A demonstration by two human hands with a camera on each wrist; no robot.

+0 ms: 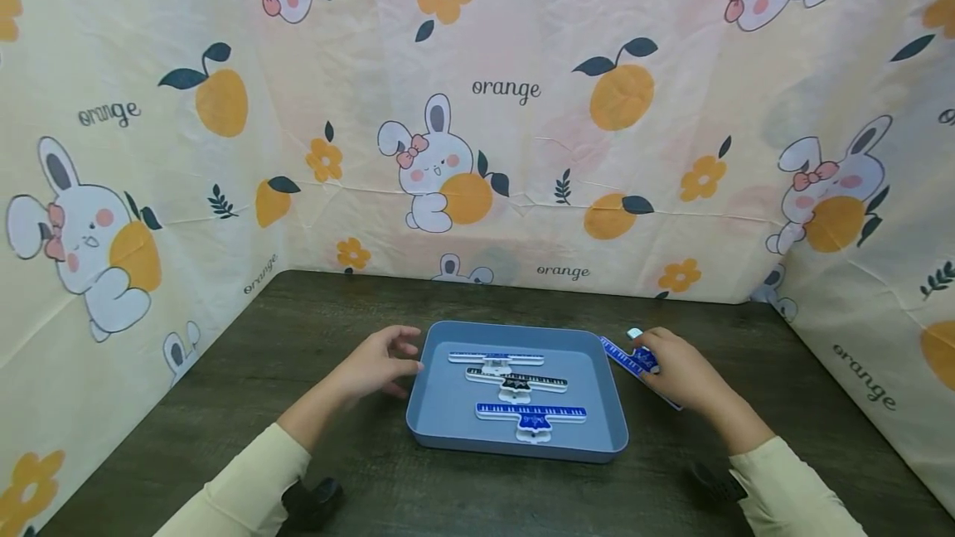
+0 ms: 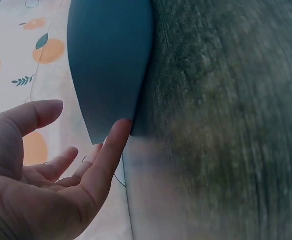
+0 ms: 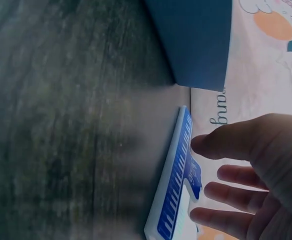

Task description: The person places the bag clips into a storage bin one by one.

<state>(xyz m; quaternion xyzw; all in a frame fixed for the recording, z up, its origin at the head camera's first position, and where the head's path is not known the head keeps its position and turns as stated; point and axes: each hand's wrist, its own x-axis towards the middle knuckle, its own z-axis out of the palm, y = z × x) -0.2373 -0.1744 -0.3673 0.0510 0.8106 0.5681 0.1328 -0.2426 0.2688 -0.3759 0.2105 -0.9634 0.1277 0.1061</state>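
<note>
A blue-grey tray [image 1: 448, 417] stands on the dark table, holding three wide-jawed clips printed with piano keys. Inside, a blue-and-white clip [image 1: 485, 357] lies at the back, a black-and-white clip [image 1: 548, 383] in the middle and another blue-and-white clip [image 1: 533, 416] at the front. Right of the tray, a blue clip [image 3: 175, 180] rests on the table. My right hand [image 1: 685, 367] is over it, thumb and fingers spread around its handle without a visible pinch. My left hand [image 1: 376, 363] has loosely bent fingers at the tray's left side, one fingertip [image 2: 122, 125] apparently touching the wall.
Behind and at both sides hangs a patterned cloth [image 1: 522, 147] with rabbits and oranges, meeting the edges of the wooden table [image 1: 358, 479]. Dark wrist straps [image 1: 317, 500] show at the sleeves.
</note>
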